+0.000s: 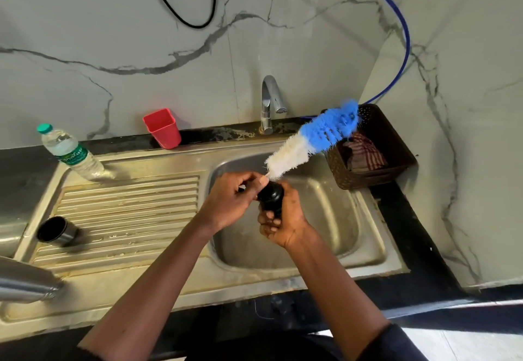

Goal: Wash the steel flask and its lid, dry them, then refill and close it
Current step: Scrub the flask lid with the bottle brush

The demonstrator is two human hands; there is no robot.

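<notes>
Over the sink basin (334, 219), my right hand (285, 227) grips the black inner lid (271, 195) of the flask. My left hand (229, 205) pinches the thin handle of a bottle brush (308, 140) just above the lid. The brush's white and blue bristles point up and to the right, toward the basket. The steel flask (25, 284) lies on its side at the left edge, on the sink's front rim, only partly in view. A steel cup cap (58, 232) with a dark inside lies on the ribbed drainboard (127, 213).
A plastic water bottle (70, 154) with a green cap leans at the drainboard's back left. A red cup (162, 128) stands by the wall and the tap (270, 103) behind the basin is not running. At the right, a brown basket (396, 145) holds a checked cloth (365, 154).
</notes>
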